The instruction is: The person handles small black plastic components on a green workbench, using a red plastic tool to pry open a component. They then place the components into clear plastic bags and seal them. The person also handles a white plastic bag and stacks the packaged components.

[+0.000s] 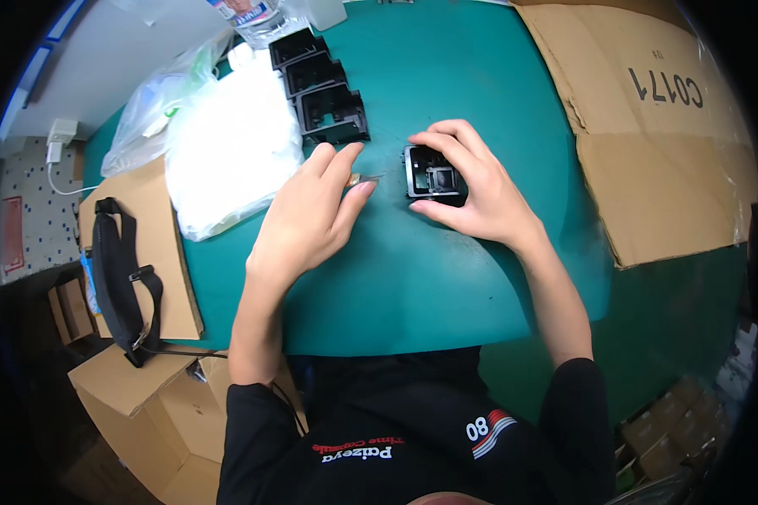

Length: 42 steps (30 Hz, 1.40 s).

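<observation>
Between the thumb and fingers of my left hand (310, 206) is a small tool with a thin pointed metal blade (367, 178), which looks like a craft knife; most of its handle is hidden by the hand. The tip points right, a short way from a black plastic housing (432, 175) on the green mat. My right hand (478, 181) grips that housing, fingers over its far side and thumb at its near side. The housing has an open frame with a grey rim on its left. Beyond my left hand, several similar black housings (333, 114) stand in a row.
A white plastic bag (232, 151) lies left of the row, on the green table mat (396, 295). A cardboard sheet (657, 168) covers the right side. At the left are a black belt bag (120, 273) on cardboard and an open cardboard box (173, 412) below.
</observation>
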{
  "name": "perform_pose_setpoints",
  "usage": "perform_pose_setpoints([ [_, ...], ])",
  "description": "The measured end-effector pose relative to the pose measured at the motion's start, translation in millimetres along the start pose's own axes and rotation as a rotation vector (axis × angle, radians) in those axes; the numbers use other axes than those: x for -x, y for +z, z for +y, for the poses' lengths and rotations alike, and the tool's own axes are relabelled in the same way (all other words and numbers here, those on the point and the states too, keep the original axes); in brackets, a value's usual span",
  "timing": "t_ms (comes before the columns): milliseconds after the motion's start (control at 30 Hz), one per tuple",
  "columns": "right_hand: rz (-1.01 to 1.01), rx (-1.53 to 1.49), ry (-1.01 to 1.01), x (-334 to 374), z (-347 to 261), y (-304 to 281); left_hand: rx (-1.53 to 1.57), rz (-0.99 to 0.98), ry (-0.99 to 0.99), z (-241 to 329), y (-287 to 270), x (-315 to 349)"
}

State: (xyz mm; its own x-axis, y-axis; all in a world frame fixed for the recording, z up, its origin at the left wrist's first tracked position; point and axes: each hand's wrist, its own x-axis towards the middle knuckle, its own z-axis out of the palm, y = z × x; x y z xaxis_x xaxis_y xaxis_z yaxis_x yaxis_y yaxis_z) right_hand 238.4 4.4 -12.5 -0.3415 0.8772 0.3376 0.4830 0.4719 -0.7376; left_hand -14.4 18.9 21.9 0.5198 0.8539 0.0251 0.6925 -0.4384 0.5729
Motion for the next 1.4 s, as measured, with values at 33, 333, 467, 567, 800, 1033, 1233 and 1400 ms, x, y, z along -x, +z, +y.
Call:
perform_pose_setpoints([
  [33, 0.020, -0.002, 0.009, 0, -3, 0, 0.003, 0.000, 0.014, 1, 4, 2],
  [333, 0.019, 0.071, 0.003, 2, 3, 14, -0.019, 0.038, 0.075, 2, 18, 14],
  [467, 0.017, 0.064, 0.003, 1, 3, 15, -0.078, 0.106, 0.145, 5, 21, 13],
  [567, 0.019, 0.075, 0.006, 1, 1, 14, -0.113, 0.147, 0.162, 9, 18, 14],
  [800, 0.025, 0.085, 0.010, 3, 3, 16, -0.110, 0.173, 0.183, 9, 27, 16],
  [1033, 0.028, 0.117, -0.017, 3, 6, 18, -0.120, 0.201, 0.196, 8, 27, 15],
  [1233, 0.013, 0.137, -0.018, 3, 6, 18, -0.121, 0.074, 0.170, 6, 16, 19],
  [1400, 0.013, 0.124, -0.032, 1, 6, 16, -0.126, 0.113, 0.177, 5, 17, 19],
])
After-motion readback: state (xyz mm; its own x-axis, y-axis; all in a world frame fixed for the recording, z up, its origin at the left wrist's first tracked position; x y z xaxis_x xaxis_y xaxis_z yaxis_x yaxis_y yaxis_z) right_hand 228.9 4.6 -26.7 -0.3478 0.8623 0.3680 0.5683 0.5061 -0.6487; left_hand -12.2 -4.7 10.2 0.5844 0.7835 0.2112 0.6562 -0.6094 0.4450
